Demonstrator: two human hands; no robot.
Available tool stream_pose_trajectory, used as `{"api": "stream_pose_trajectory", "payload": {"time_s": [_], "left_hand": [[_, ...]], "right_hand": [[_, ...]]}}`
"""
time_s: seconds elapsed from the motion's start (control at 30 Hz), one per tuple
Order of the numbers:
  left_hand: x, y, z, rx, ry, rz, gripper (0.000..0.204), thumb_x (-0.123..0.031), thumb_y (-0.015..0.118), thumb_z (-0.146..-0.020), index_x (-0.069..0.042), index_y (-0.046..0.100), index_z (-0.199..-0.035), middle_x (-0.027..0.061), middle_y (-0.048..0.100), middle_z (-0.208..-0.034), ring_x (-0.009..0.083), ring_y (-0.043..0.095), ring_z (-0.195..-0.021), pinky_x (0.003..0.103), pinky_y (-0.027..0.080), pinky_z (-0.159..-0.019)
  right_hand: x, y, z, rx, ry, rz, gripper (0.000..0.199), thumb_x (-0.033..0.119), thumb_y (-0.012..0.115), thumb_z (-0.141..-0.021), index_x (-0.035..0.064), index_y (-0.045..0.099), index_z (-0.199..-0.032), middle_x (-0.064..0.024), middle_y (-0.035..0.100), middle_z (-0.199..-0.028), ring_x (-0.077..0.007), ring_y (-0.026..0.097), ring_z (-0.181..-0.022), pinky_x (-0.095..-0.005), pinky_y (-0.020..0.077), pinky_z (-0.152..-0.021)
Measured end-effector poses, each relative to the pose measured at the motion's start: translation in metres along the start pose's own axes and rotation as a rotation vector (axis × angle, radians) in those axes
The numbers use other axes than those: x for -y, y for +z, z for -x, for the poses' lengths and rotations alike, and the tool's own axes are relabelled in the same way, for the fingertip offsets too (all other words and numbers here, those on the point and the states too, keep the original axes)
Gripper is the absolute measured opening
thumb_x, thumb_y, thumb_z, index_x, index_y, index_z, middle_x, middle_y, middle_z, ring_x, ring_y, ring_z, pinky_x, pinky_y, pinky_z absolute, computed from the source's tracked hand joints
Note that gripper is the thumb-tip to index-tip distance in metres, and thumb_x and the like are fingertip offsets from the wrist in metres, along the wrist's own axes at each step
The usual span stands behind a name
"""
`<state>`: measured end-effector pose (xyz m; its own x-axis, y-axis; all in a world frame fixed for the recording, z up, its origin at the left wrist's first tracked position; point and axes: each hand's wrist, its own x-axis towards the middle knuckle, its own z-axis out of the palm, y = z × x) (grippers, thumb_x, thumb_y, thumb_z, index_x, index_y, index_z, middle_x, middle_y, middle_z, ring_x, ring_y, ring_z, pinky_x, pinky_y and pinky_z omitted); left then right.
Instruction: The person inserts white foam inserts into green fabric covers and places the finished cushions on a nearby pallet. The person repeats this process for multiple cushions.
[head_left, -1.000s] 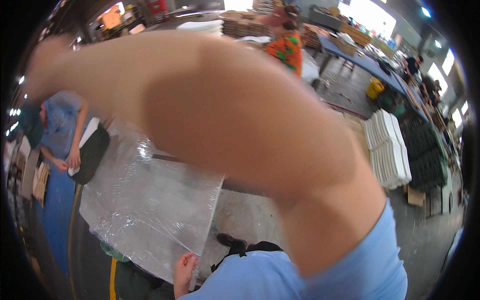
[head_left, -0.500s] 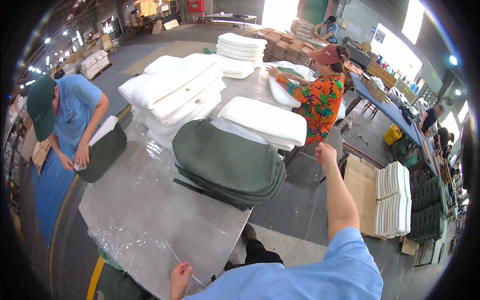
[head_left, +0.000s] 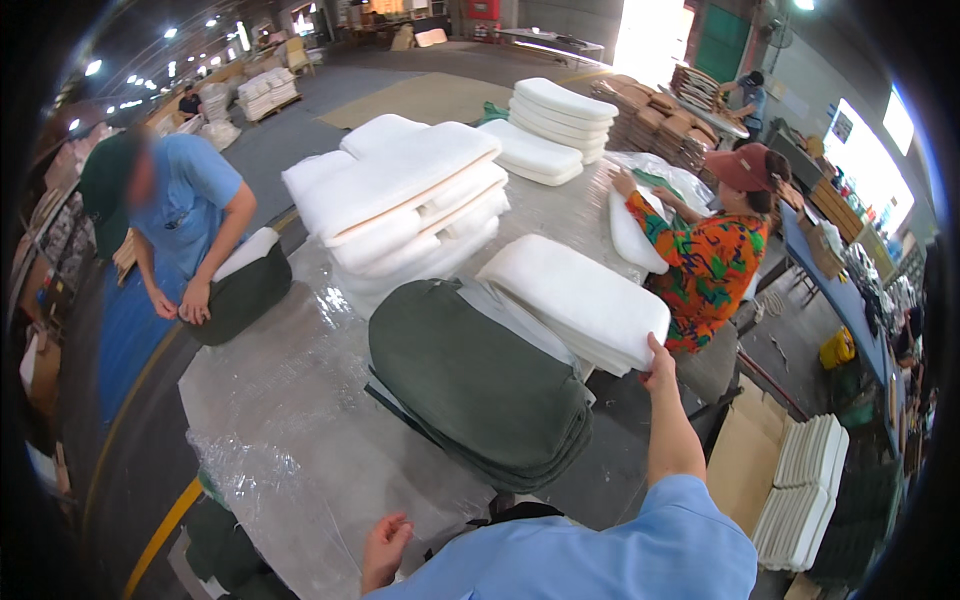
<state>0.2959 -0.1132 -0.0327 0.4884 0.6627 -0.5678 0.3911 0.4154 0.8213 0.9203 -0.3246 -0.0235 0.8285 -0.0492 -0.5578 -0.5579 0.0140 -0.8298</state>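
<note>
My right hand (head_left: 657, 366) is at the near right corner of a stack of white foam pads (head_left: 570, 290), its thumb on the edge and its fingers partly hidden, gripping the pad there. Low over the table's near edge, my left hand (head_left: 387, 545) has loosely bent fingers with nothing visible in them. Between my hands lies a stack of dark green fabric covers (head_left: 470, 370). Farther back rises a taller pile of white foam pads (head_left: 410, 190).
The plastic-wrapped table (head_left: 300, 420) spreads before me. At left a co-worker (head_left: 190, 200) handles a green cover (head_left: 240, 300); at right another person (head_left: 715, 250) holds a white pad (head_left: 632, 232). More white pads (head_left: 800, 490) stand upright on the lower right.
My right hand has come from the air beside the table onto the corner of the white pads. My left hand has shifted slightly right. The view has turned left.
</note>
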Motion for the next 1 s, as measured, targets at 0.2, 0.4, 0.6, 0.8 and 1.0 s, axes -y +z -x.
{"api": "stream_pose_trajectory", "payload": {"time_s": [0.2, 0.4, 0.6, 0.8, 1.0], "left_hand": [[0.012, 0.002, 0.016, -0.093, -0.058, 0.017, 0.041, -0.02, 0.074, -0.1, 0.0, 0.065, -0.135, 0.0081, 0.073, -0.107, 0.0149, 0.067, -0.096, 0.03, 0.054, -0.089], [0.013, 0.009, -0.003, 0.045, 0.067, -0.016, 0.04, -0.021, 0.071, -0.102, -0.003, 0.065, -0.136, 0.0082, 0.073, -0.113, 0.0155, 0.067, -0.1, 0.03, 0.054, -0.091], [0.02, -0.024, 0.003, 0.102, 0.163, -0.109, 0.04, -0.02, 0.066, -0.105, -0.001, 0.06, -0.14, 0.0096, 0.074, -0.12, 0.0154, 0.068, -0.103, 0.031, 0.055, -0.093], [-0.013, -0.095, 0.021, 0.045, 0.224, 0.051, 0.039, -0.024, 0.063, -0.108, -0.002, 0.064, -0.14, 0.0073, 0.075, -0.114, 0.0137, 0.067, -0.102, 0.029, 0.052, -0.094], [-0.041, -0.223, 0.049, -0.127, 0.31, 0.372, 0.054, -0.041, 0.056, -0.111, -0.002, 0.055, -0.149, 0.0113, 0.069, -0.133, 0.0183, 0.068, -0.108, 0.037, 0.054, -0.097]], "right_hand": [[0.021, 0.045, 0.009, 0.325, -0.043, -0.266, 0.064, 0.021, 0.081, -0.088, 0.0072, 0.055, -0.144, -0.015, 0.065, -0.134, -0.0389, 0.061, -0.124, -0.0635, 0.048, -0.1], [0.073, 0.023, 0.02, 0.368, -0.427, -0.468, 0.063, 0.004, 0.073, -0.085, -0.0053, 0.051, -0.144, -0.0204, 0.065, -0.131, -0.0394, 0.065, -0.119, -0.0574, 0.0532, -0.104], [0.077, -0.023, 0.098, 0.502, -0.599, -0.455, 0.063, 0.013, 0.073, -0.089, -0.002, 0.051, -0.146, -0.0159, 0.067, -0.132, -0.0331, 0.067, -0.121, -0.0501, 0.0564, -0.103], [0.006, -0.05, 0.203, 0.494, -0.401, -0.526, 0.067, 0.017, 0.076, -0.086, 0.0008, 0.051, -0.146, -0.0136, 0.065, -0.133, -0.0341, 0.063, -0.125, -0.0524, 0.0512, -0.108], [-0.165, -0.008, 0.328, 0.705, -0.116, -0.378, 0.073, 0.017, 0.077, -0.083, 0.0007, 0.05, -0.148, -0.0155, 0.065, -0.135, -0.0353, 0.062, -0.126, -0.0534, 0.0503, -0.11]]}}
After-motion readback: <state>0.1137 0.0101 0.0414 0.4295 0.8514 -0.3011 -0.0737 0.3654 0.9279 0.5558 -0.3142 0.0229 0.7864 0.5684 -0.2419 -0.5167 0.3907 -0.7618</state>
